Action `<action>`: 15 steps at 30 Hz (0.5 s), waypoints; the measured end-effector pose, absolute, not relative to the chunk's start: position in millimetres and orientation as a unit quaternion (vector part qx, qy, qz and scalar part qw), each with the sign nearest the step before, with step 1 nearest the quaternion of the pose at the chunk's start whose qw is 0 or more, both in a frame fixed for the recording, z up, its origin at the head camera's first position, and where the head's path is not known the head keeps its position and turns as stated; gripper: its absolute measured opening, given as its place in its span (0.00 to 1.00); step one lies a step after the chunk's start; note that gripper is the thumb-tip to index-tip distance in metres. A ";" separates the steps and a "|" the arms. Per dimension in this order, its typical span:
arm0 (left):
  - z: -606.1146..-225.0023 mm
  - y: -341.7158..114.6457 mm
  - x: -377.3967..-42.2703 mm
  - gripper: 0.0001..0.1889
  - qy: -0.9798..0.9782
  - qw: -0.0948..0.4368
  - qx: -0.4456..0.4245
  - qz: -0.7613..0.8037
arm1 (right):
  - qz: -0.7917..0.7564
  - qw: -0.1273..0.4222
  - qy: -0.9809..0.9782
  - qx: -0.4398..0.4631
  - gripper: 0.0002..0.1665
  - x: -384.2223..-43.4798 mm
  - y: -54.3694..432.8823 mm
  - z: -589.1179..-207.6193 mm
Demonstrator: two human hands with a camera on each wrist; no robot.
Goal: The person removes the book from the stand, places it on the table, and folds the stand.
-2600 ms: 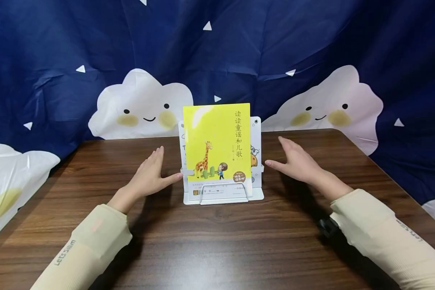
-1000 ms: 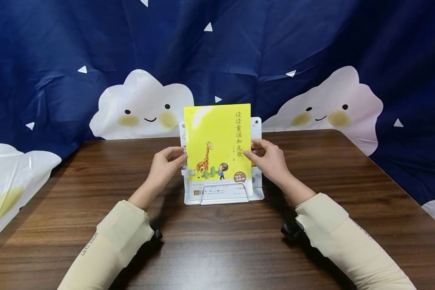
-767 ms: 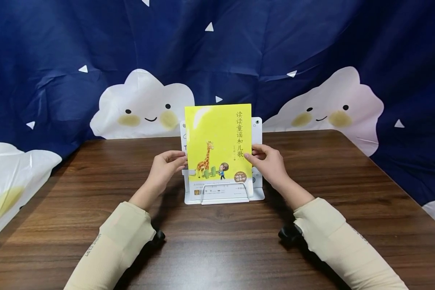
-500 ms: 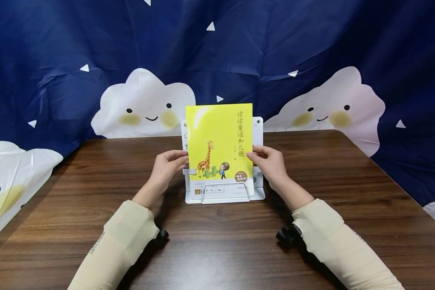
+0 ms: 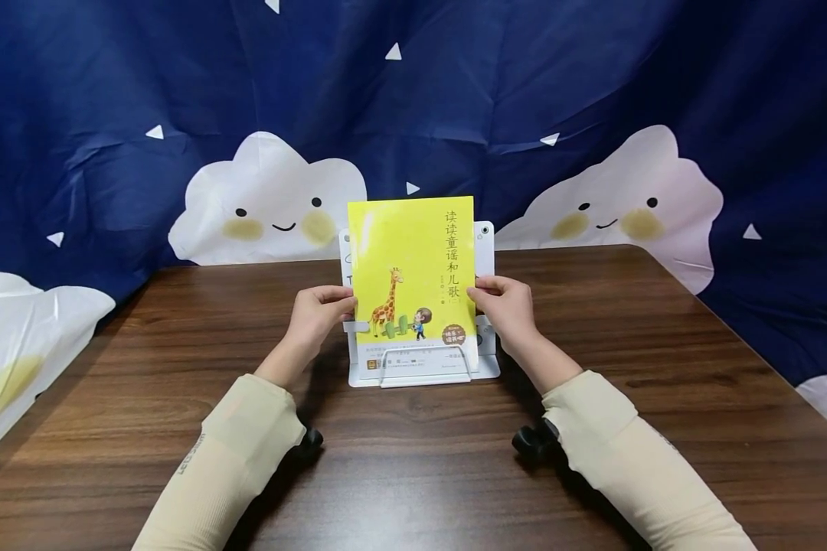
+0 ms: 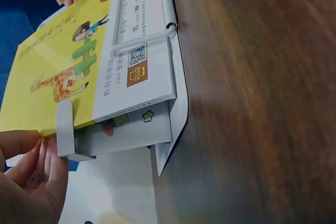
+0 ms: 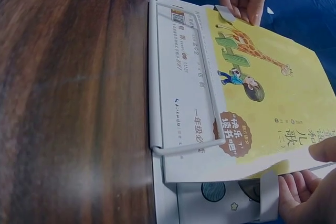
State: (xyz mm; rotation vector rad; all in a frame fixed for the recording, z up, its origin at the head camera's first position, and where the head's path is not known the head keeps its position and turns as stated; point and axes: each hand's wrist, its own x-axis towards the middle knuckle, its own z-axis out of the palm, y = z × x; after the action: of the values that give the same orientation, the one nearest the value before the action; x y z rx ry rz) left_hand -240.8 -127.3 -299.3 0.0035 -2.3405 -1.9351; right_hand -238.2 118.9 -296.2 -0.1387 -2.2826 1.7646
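On either side of the white wire-fronted bookstand (image 5: 488,369), the left hand (image 5: 310,317) and right hand (image 5: 513,312) are no longer hovering free — they're pinching opposite edges of the rectangular yellow paper book (image 5: 413,252), which is leaning inside that stand — now being held from both sides.

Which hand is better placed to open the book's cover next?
Probably the right hand: its thumb is on the cover, opposite what looks like the spine. The left hand holds the spine side, where a clip overlaps the cover.
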 end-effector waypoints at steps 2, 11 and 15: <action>-299.6 -126.8 -241.9 0.11 -0.772 0.058 0.003 -0.633 | 0.621 0.133 -0.771 -0.046 0.13 -249.4 122.6 -306.7; -313.4 -128.8 -255.2 0.10 -0.775 0.077 0.010 -0.628 | 0.598 0.207 -0.772 -0.058 0.08 -327.8 144.5 -389.0; -312.2 -128.3 -255.2 0.10 -0.770 0.076 0.016 -0.633 | 0.599 0.205 -0.771 -0.062 0.08 -332.4 145.3 -390.7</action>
State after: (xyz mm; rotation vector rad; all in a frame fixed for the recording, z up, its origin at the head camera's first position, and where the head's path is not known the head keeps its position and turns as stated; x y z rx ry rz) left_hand -255.2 -128.3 -312.2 0.0476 -2.3086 -1.8984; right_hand -332.4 145.3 -390.7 -0.1736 -2.1500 1.6711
